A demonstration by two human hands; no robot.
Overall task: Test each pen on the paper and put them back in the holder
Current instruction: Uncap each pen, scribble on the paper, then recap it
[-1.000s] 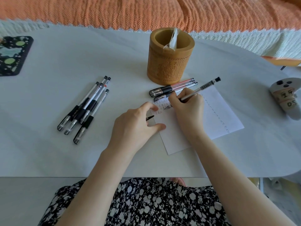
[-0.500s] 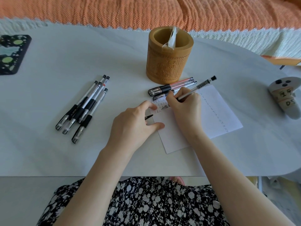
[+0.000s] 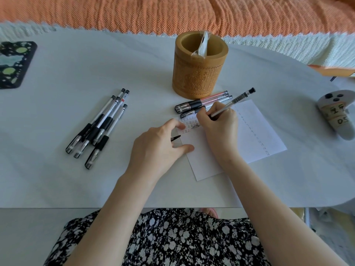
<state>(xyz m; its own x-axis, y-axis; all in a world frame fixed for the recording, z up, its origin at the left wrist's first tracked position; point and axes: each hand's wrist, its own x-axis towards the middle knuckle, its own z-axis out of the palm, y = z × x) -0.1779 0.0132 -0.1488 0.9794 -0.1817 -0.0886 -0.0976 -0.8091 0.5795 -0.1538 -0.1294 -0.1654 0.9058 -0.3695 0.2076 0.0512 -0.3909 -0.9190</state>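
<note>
The table (image 3: 76,179) carries everything; on it the paper (image 3: 255,135) lies in front of the holder (image 3: 197,73), which shows no pens inside, so none seem put back yet; five pens (image 3: 99,129) lie together well to the left, and three pens (image 3: 192,106) lie just beside the holder's foot; which lot is tested I cannot tell; the right hand (image 3: 219,127) grips a pen (image 3: 236,99), tip on the paper's marked top corner, so testing is under way; the left hand (image 3: 155,148) steadies the paper's edge, curled fingers holding a black cap (image 3: 175,138).
</note>
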